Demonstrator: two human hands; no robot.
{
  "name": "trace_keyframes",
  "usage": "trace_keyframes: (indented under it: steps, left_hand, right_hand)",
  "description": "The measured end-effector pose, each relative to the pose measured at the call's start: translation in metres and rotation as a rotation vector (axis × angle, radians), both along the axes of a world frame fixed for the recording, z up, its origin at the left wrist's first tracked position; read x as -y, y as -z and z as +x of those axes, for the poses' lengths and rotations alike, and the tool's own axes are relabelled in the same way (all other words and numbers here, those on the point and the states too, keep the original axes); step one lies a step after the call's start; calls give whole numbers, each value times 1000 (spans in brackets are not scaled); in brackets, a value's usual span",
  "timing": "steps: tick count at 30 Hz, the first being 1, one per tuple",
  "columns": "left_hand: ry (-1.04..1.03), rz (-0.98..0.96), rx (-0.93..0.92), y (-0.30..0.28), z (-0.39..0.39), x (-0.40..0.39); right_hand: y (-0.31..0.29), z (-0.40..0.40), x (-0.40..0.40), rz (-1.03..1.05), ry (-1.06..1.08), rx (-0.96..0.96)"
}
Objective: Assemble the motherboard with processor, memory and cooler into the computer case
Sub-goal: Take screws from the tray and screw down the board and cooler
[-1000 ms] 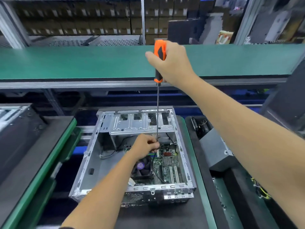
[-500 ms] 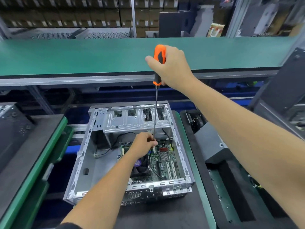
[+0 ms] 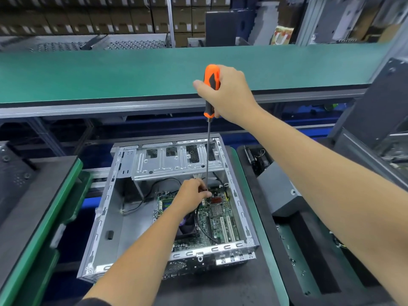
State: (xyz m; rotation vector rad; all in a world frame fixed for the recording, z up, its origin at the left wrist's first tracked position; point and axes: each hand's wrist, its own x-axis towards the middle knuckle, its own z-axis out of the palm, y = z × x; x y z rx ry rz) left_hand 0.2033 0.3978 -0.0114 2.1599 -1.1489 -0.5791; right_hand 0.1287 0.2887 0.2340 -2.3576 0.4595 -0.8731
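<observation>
No real change vs a sec ago: right hand grip stays clamped on screwdriver, left hand pinches its shaft at motherboard inside case, so prob. still mid-screw.

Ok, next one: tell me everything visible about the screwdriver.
The screwdriver has an orange handle with black grip inserts and a long, thin, dark metal shaft. It stands nearly upright over the open computer case. The right hand grips the handle; the left hand pinches the shaft near its lower end, just above the motherboard. The tip is hidden behind the fingers.
</observation>
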Motion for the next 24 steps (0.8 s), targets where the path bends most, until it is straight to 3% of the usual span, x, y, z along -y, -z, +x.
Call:
trace_keyframes:
  steps: [10,24]
  left_hand:
    - [39,82,39,-2,-4,4]
    - [28,13,-25,3,-6,1]
  right_hand:
    - [10,4,-1,21,-38,-30]
    - [11,-2,5,24,-3,7]
